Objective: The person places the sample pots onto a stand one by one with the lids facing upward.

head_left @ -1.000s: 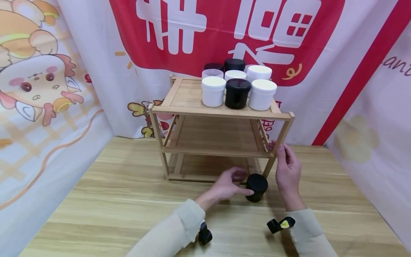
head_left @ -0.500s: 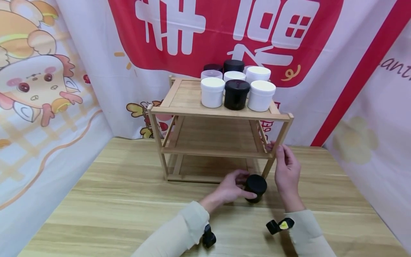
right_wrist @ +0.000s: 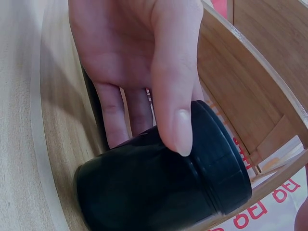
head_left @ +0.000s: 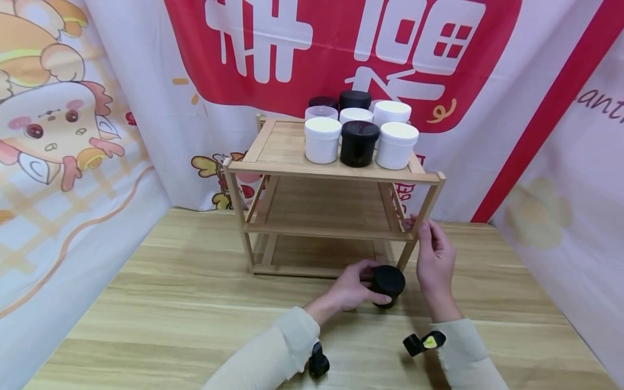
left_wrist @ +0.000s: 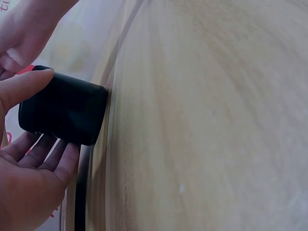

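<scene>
In the head view my left hand (head_left: 350, 287) holds a black lidded jar (head_left: 389, 283), which stands upright before the right front leg of a wooden shelf rack (head_left: 336, 172). In the left wrist view the thumb lies along one side of the jar (left_wrist: 65, 108) and the fingers curl round the other. Seen from the right wrist, the left thumb presses near the rim of the lid (right_wrist: 221, 159). My right hand (head_left: 437, 265) grips the rack's right front post at middle-shelf height, its fingertips partly hidden behind the post.
Several white, black and translucent jars crowd the right part of the rack's top shelf (head_left: 287, 143). The middle shelf (head_left: 326, 206) and bottom shelf lie below it. The rack stands on a wood-grain table (head_left: 170, 303), with printed cloth (head_left: 546, 162) hanging behind and on both sides.
My left hand has moved slightly right and its thumb and fingers have closed round the black jar. The right hand stays at the post.
</scene>
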`<action>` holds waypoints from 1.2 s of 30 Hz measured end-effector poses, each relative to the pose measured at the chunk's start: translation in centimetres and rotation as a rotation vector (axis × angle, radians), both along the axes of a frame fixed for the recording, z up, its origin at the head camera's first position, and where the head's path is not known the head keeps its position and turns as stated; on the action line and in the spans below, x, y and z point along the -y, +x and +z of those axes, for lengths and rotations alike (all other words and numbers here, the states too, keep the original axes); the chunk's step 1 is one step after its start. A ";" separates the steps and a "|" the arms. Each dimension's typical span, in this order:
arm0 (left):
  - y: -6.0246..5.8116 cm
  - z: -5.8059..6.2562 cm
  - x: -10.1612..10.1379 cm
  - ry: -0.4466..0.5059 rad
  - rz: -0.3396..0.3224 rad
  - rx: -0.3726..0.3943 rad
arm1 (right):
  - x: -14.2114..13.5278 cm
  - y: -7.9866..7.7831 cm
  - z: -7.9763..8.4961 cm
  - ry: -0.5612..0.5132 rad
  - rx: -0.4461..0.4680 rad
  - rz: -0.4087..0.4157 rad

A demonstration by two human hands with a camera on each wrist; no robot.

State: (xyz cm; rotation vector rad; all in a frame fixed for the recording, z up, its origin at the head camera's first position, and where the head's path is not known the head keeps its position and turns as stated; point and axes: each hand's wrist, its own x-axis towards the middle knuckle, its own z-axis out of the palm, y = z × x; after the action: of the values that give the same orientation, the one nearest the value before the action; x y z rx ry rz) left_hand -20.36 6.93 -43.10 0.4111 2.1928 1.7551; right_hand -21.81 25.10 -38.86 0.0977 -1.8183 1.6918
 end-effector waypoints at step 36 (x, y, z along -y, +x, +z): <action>0.7 -0.2 1.9 0.023 0.011 0.001 | 0.0 0.0 0.0 0.000 0.003 0.003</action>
State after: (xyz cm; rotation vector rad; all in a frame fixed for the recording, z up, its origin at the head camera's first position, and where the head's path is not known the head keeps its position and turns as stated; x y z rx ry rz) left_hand -19.65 5.00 -43.27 0.4039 2.1801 1.7874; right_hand -21.79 25.11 -38.90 0.0975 -1.8215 1.6944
